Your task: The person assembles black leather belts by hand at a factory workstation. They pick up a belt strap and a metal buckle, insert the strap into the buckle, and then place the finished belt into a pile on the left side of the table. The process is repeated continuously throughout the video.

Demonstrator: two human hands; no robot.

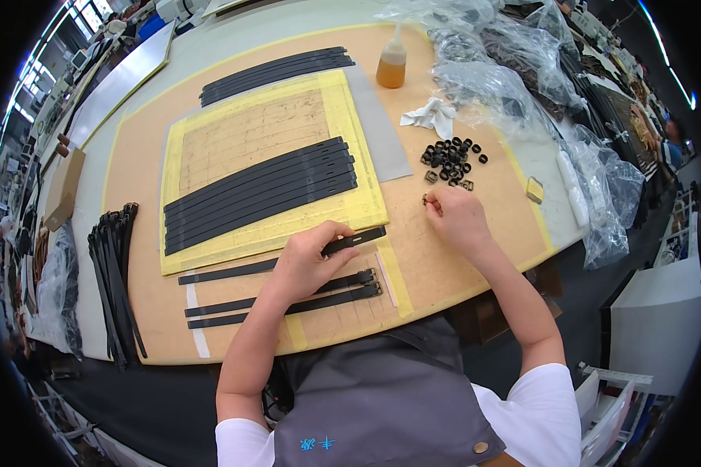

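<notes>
A black belt strap (226, 273) lies across the near part of the table, its slotted end slightly raised to the right. My left hand (308, 261) is closed over that strap, thumb and fingers close to the slotted end. In my right hand (458, 220) the fingertips pinch a small metal buckle (425, 199), mostly hidden by the fingers. Just beyond that hand lies a pile of black belt loops (449, 158) with a few buckles (466, 185) at its near edge. Nearer me, two straps (327, 302) have buckles on their right ends.
A yellow-taped board (249, 148) carries a row of black straps (261, 194); more straps (276, 74) lie behind it. Buckled belts (115, 280) are bundled at left. An amber-liquid bottle (392, 62), white cloth (432, 117), yellow block (534, 190) and plastic bags (491, 86) are rightward.
</notes>
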